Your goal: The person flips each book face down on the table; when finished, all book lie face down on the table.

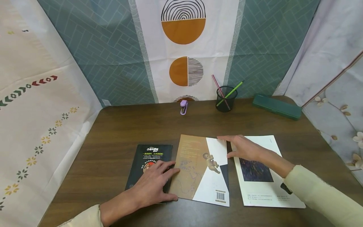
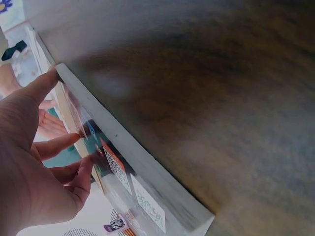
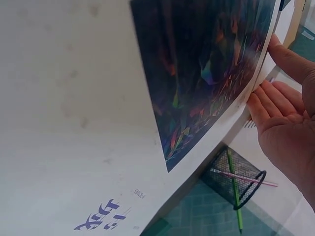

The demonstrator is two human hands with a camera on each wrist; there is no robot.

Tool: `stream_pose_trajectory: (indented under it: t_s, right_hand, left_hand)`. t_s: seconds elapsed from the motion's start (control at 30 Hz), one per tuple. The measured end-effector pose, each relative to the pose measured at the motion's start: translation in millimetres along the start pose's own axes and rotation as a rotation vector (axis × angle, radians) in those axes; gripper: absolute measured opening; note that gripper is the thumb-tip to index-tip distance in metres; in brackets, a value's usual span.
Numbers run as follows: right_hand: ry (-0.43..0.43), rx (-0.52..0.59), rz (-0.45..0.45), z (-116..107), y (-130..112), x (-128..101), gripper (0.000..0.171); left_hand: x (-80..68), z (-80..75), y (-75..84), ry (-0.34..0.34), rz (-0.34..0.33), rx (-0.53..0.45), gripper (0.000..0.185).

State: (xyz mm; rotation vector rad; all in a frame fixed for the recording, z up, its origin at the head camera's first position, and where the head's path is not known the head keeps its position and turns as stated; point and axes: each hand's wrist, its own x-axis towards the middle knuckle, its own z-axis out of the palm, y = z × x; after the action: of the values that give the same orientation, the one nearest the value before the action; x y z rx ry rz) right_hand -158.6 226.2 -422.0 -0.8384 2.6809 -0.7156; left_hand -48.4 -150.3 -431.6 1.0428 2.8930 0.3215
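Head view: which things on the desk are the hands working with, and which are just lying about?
In hand:
black book, under the left hand
brown-and-white book, touched by both hands
white book, under the right hand

Lying about:
purple stapler
mesh pen cup
green pencil case

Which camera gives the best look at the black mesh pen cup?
The head view: the pen cup stands whole at the back of the table, holding a pink and a green pencil. The right wrist view shows it tilted, low in frame behind the white book. The left wrist view doesn't show it.
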Motion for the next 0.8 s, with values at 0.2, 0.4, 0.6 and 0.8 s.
stream_pose_trajectory:
  t_s: [0.2, 0.4, 0.6, 0.8]
  right_hand:
    - [-0.012, 0.003, 0.003, -0.7, -1.6, 2.9, 0.083]
    - [-0.033, -0.014, 0.013, -1.3, -3.0, 4.2, 0.083]
    - [-0.044, -0.006, 0.004, -0.9, -1.7, 5.1, 0.082]
    - [-0.053, 0.007, -0.025, -0.9, 0.5, 4.6, 0.08]
  left_hand:
    - [-1.5, -0.1, 0.0, 0.006, 0.02, 0.014, 0.091]
    - [-4.0, 0.0, 0.5, -0.011, 0.027, 0.003, 0.092]
    - [-5.6, -0.1, 1.0, -0.029, 0.03, -0.011, 0.093]
    - [-6.6, 0.0, 1.1, -0.022, 0.05, -0.015, 0.093]
